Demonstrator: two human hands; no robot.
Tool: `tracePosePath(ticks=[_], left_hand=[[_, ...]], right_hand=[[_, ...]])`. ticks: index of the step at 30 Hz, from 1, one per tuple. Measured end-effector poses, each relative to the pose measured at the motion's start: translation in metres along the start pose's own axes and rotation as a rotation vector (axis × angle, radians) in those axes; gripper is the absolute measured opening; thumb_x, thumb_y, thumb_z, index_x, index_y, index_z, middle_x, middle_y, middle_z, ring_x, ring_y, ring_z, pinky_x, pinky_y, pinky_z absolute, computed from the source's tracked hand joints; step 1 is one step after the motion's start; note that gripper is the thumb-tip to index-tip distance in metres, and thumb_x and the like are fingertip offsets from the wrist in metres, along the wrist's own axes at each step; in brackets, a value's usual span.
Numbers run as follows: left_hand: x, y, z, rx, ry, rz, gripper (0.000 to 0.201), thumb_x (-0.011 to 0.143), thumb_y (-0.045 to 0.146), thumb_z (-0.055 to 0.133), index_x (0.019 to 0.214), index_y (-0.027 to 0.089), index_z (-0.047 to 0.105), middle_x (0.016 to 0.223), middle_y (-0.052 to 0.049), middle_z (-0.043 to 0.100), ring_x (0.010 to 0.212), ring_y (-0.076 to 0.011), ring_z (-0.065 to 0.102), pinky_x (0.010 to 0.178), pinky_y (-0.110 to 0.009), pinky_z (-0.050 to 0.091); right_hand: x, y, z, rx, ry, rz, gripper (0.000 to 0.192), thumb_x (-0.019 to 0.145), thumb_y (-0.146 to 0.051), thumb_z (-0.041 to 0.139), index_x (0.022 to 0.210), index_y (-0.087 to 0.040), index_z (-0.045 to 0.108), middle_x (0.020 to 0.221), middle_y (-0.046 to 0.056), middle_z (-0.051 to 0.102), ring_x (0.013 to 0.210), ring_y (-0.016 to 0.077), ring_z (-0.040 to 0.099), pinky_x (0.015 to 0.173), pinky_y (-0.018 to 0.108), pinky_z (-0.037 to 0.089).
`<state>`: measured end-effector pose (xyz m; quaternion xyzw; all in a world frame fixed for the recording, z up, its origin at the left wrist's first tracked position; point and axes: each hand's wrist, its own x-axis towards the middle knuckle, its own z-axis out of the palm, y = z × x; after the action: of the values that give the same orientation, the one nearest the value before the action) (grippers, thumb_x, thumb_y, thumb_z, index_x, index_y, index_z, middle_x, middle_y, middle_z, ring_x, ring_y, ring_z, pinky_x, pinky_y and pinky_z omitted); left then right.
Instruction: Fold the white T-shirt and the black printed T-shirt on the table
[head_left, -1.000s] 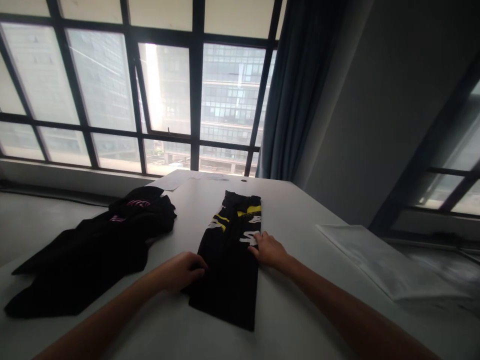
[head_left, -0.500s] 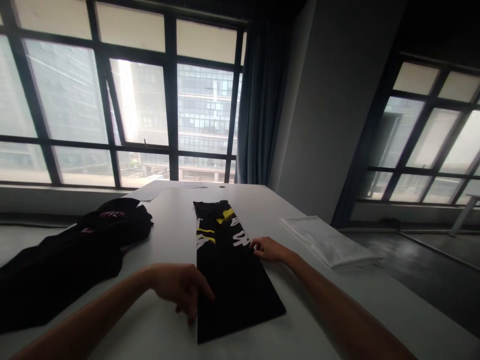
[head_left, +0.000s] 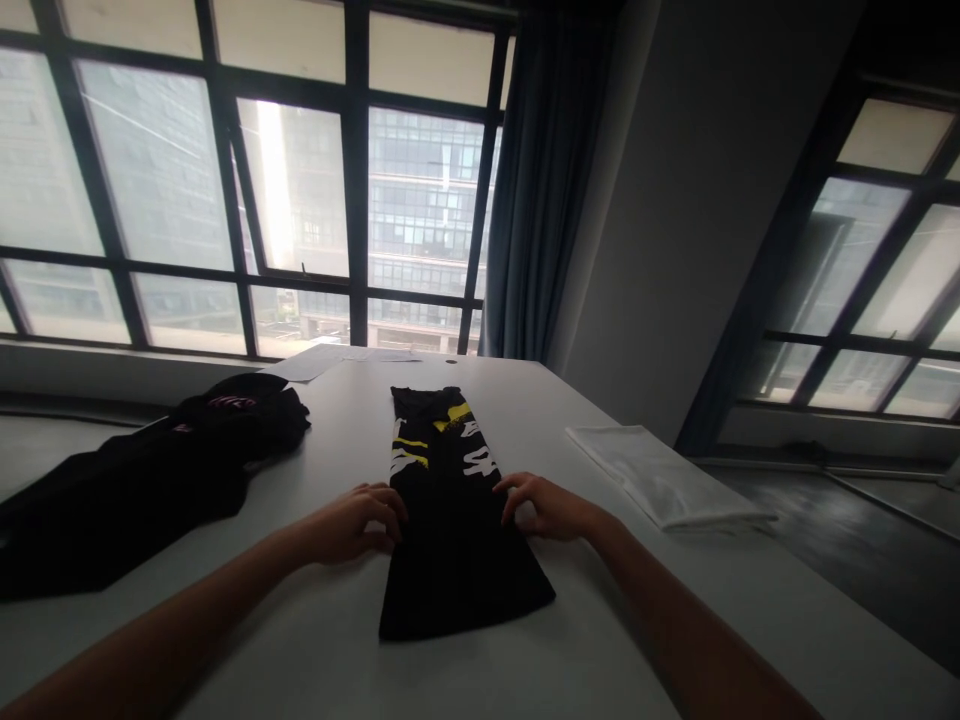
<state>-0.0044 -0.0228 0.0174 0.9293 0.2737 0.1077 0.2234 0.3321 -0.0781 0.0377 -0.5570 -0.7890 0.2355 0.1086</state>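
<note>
- Here, your left hand [head_left: 352, 522] and right hand [head_left: 541, 503] rest open-fingered on either edge of the folded black garment [head_left: 454, 520], mid-surface [head_left: 570, 620].
- Its white and yellow lettering is unreadable.
- Since half a second ago, your left hand has moved up beside the fold.

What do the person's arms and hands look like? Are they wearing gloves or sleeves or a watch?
No gloves: the left hand and the right hand are both bare. Both forearms are bare too, with no sleeves showing as far as the picture reaches. No watch, bracelet or ring can be seen, though the room is dim and small things would be hard to spot.
</note>
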Motion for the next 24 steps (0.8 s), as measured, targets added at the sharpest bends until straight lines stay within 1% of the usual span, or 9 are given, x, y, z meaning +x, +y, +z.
tracePosePath(ticks=[3, 6, 9, 11, 13, 15, 17, 20, 24], left_hand=[[0.0, -0.002, -0.002, -0.058, 0.003, 0.081, 0.019, 0.087, 0.037, 0.06, 0.086, 0.025, 0.075, 0.106, -0.006, 0.07, 0.102, -0.0224, 0.061, 0.097, -0.036, 0.044], [-0.003, -0.006, -0.005, -0.203, -0.048, 0.155, 0.029, 0.084, 0.049, 0.063, 0.08, 0.022, 0.074, 0.093, -0.007, 0.073, 0.092, -0.0214, 0.064, 0.088, -0.033, 0.049], [-0.003, -0.017, -0.004, -0.387, -0.058, 0.081, 0.042, 0.07, 0.061, 0.071, 0.072, 0.019, 0.071, 0.077, -0.006, 0.072, 0.076, -0.0201, 0.064, 0.078, -0.033, 0.051], [0.003, -0.025, -0.001, -0.552, 0.039, -0.059, 0.051, 0.065, 0.067, 0.072, 0.077, 0.017, 0.068, 0.07, -0.004, 0.069, 0.068, -0.0178, 0.062, 0.07, -0.033, 0.051], [0.01, -0.033, 0.004, -0.7, 0.243, -0.219, 0.059, 0.066, 0.07, 0.068, 0.089, 0.016, 0.065, 0.076, -0.003, 0.067, 0.066, -0.0161, 0.061, 0.067, -0.032, 0.05], [0.016, -0.038, 0.007, -0.771, 0.427, -0.363, 0.065, 0.07, 0.07, 0.064, 0.105, 0.015, 0.06, 0.086, -0.006, 0.068, 0.065, -0.0153, 0.061, 0.066, -0.032, 0.049], [0.019, -0.04, 0.009, -0.766, 0.472, -0.451, 0.073, 0.072, 0.067, 0.063, 0.121, 0.015, 0.053, 0.092, -0.008, 0.069, 0.066, -0.0156, 0.062, 0.065, -0.032, 0.049], [0.018, -0.04, 0.01, -0.62, 0.386, -0.43, 0.079, 0.071, 0.061, 0.066, 0.132, 0.015, 0.046, 0.095, -0.008, 0.07, 0.076, -0.0185, 0.065, 0.069, -0.032, 0.049], [0.013, -0.038, 0.011, -0.349, 0.286, -0.407, 0.066, 0.069, 0.055, 0.067, 0.123, 0.019, 0.059, 0.1, -0.007, 0.069, 0.079, -0.0199, 0.065, 0.067, -0.031, 0.049]], right_hand=[[-0.004, -0.004, -0.002, 0.103, 0.008, -0.097, 0.015, 0.074, -0.012, 0.067, 0.082, -0.02, 0.076, 0.12, 0.004, 0.066, 0.12, 0.0239, 0.055, 0.107, 0.04, 0.039], [-0.007, -0.006, -0.003, 0.192, -0.073, -0.139, 0.012, 0.077, -0.022, 0.068, 0.087, -0.018, 0.075, 0.105, 0.004, 0.071, 0.103, 0.0203, 0.063, 0.099, 0.034, 0.045], [0.0, -0.005, 0.002, 0.342, -0.152, -0.141, 0.024, 0.076, -0.035, 0.072, 0.089, -0.015, 0.074, 0.09, 0.005, 0.072, 0.088, 0.0193, 0.066, 0.087, 0.033, 0.051], [0.012, -0.002, 0.01, 0.509, 0.0, -0.084, 0.032, 0.076, -0.042, 0.071, 0.091, -0.013, 0.071, 0.083, 0.004, 0.07, 0.077, 0.0173, 0.065, 0.075, 0.031, 0.053], [0.025, -0.001, 0.019, 0.647, 0.266, 0.06, 0.036, 0.083, -0.044, 0.065, 0.101, -0.013, 0.066, 0.082, 0.004, 0.069, 0.068, 0.015, 0.063, 0.064, 0.028, 0.052], [0.035, -0.001, 0.027, 0.705, 0.428, 0.232, 0.038, 0.089, -0.04, 0.059, 0.115, -0.013, 0.059, 0.087, 0.006, 0.069, 0.064, 0.0143, 0.062, 0.056, 0.025, 0.05], [0.039, -0.001, 0.031, 0.711, 0.444, 0.317, 0.041, 0.091, -0.034, 0.057, 0.125, -0.012, 0.051, 0.091, 0.008, 0.069, 0.067, 0.0151, 0.064, 0.054, 0.025, 0.051], [0.036, -0.004, 0.03, 0.652, 0.419, 0.278, 0.039, 0.09, -0.028, 0.059, 0.124, -0.012, 0.052, 0.099, 0.011, 0.069, 0.077, 0.0168, 0.066, 0.06, 0.024, 0.053], [0.027, -0.005, 0.028, 0.493, 0.341, 0.265, 0.034, 0.085, -0.024, 0.065, 0.117, -0.013, 0.062, 0.117, 0.013, 0.063, 0.088, 0.0186, 0.066, 0.064, 0.025, 0.054]])
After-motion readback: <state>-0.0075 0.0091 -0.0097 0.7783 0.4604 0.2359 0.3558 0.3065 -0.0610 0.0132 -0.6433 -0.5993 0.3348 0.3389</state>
